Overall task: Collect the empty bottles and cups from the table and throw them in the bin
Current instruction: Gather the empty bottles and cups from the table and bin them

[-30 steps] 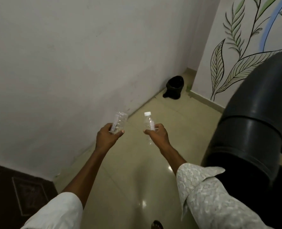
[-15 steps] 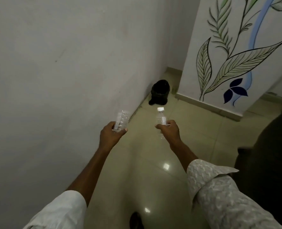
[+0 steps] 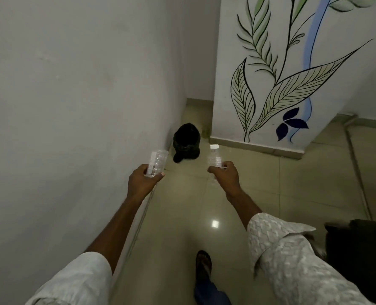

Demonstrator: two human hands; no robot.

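Observation:
My left hand [image 3: 143, 181] is shut on clear plastic cups [image 3: 157, 160], held upright close to the white wall. My right hand [image 3: 225, 175] grips a small clear bottle [image 3: 213, 158] with a white cap, its lower part hidden by my fingers. A black bin [image 3: 186, 143] lined with a dark bag stands on the floor against the wall, ahead of both hands and between them in the view.
A white wall [image 3: 72, 106] runs along the left. A wall painted with leaves [image 3: 281, 91] juts out ahead on the right. A dark bulky object [image 3: 363, 245] fills the lower right. My sandalled foot [image 3: 203, 264] steps on the glossy tiled floor [image 3: 292, 183].
I have walked forward along the wall; the black bin is nearer and more central, and the large dark object has slid out to the lower right. Both hands keep their hold.

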